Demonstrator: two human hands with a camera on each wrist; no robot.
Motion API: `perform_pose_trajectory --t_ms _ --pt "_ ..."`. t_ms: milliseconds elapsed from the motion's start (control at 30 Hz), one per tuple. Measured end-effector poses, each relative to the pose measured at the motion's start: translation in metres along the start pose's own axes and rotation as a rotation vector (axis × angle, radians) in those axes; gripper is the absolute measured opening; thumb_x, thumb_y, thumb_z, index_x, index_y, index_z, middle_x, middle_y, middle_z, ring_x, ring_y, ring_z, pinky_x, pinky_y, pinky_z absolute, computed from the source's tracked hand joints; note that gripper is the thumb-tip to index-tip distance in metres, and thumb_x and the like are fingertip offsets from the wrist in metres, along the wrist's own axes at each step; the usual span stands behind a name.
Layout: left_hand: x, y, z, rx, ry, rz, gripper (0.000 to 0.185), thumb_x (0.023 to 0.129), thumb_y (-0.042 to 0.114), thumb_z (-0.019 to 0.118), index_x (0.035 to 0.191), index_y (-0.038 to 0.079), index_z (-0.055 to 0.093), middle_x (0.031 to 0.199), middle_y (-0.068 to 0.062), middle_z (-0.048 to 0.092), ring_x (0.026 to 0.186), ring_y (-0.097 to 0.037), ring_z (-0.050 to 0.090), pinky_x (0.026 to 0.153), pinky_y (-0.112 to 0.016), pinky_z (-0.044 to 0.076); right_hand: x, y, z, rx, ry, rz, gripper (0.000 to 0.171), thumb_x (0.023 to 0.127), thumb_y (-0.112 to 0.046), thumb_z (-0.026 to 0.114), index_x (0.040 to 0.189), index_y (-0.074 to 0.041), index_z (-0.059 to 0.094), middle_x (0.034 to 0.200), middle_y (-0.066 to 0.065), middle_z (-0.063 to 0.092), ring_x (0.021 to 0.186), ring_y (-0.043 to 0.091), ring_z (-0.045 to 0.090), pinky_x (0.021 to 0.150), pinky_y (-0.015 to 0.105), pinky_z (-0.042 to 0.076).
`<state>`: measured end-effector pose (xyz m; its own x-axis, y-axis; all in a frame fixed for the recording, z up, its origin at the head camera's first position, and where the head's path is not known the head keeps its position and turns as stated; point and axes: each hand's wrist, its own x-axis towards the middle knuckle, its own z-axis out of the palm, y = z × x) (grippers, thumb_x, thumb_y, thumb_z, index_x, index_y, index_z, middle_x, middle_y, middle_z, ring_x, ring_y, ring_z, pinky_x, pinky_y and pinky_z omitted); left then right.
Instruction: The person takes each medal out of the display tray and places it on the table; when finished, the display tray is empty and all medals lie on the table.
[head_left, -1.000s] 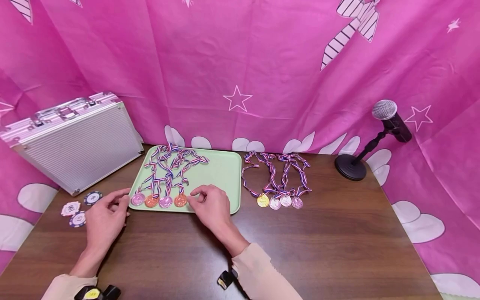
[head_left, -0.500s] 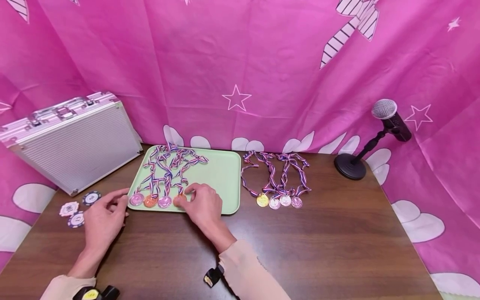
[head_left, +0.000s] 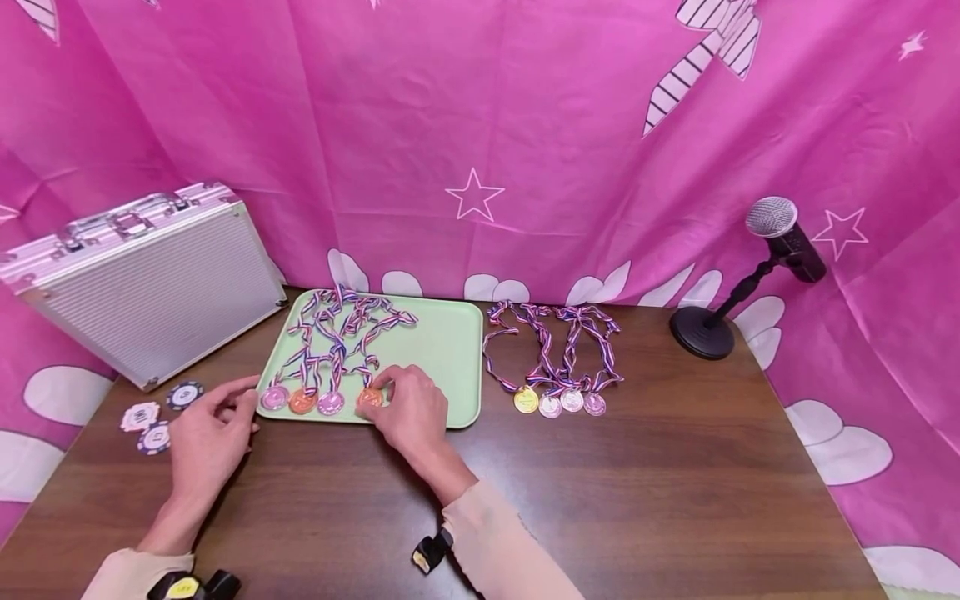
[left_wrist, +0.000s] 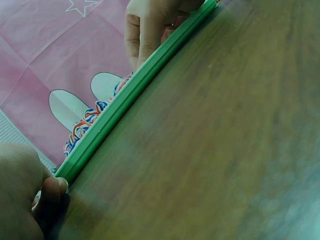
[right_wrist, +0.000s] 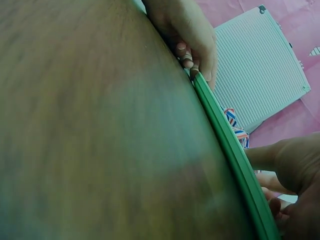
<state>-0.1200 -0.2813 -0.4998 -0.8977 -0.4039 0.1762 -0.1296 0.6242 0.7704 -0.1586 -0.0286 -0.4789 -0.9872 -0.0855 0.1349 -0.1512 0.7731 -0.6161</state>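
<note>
Cloth in bright pink hung behind the wooden table, blocking its far edge, so room for moving lay on the near side and toward the right. A silver case stood on edge just beside the far left corner of the green tray, limiting movement there; the tray's own spare room was on its right. Well apart, near the table's right edge, a microphone leaned on its stand, probably set aside to be out of the way. The left hand, fingers bent, gripped the tray's near left corner, I judged to stop it sliding. The right hand, nearly closed, pinched the tray's rightmost copper medal between thumb and forefinger, just inside the near rim. Poker chips lay beside the left hand. Smallest of all, three more medals sat left of the pinched one along that rim, their ribbons laid back, perhaps so the discs showed; four others lay similarly on the wood right of the tray.
</note>
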Motion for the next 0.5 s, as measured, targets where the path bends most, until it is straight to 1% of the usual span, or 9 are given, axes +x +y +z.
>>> perform_pose_trajectory --t_ms 133,267,400,500 --pt "0.001 0.0 0.0 -0.003 0.001 0.005 0.032 0.11 0.024 0.067 0.134 0.006 0.08 0.086 -0.009 0.076 0.048 -0.003 0.06 0.042 -0.022 0.044 0.0 0.006 -0.005 0.046 -0.015 0.002 0.034 0.079 -0.036 0.102 0.101 -0.024 0.079 0.081 -0.01 0.055 0.069 0.005 0.05 0.062 0.024 0.04" --pt "0.001 0.0 0.0 -0.01 0.001 0.005 0.032 0.11 0.023 0.067 0.134 0.006 0.08 0.081 -0.005 0.075 0.047 -0.003 0.06 0.041 -0.022 0.043 0.001 0.013 -0.009 0.066 -0.027 -0.028 0.036 0.081 -0.032 0.101 0.102 -0.022 0.073 0.081 -0.01 0.059 0.071 0.005 0.053 0.063 0.024 0.042" --pt "0.001 -0.001 -0.001 -0.012 0.005 0.008 0.031 0.11 0.023 0.067 0.133 0.006 0.08 0.079 -0.003 0.074 0.046 -0.002 0.059 0.041 -0.022 0.043 0.004 0.029 0.0 0.098 -0.016 -0.08 0.034 0.084 -0.03 0.098 0.102 -0.024 0.069 0.077 -0.014 0.059 0.07 0.004 0.055 0.063 0.025 0.043" --pt "0.001 -0.001 0.0 -0.012 0.004 0.007 0.032 0.11 0.024 0.068 0.133 0.007 0.08 0.078 -0.002 0.074 0.046 -0.003 0.059 0.041 -0.022 0.043 0.006 0.039 0.004 0.154 0.011 -0.121 0.026 0.088 -0.027 0.093 0.101 -0.024 0.071 0.074 -0.016 0.063 0.069 0.003 0.058 0.063 0.025 0.045"
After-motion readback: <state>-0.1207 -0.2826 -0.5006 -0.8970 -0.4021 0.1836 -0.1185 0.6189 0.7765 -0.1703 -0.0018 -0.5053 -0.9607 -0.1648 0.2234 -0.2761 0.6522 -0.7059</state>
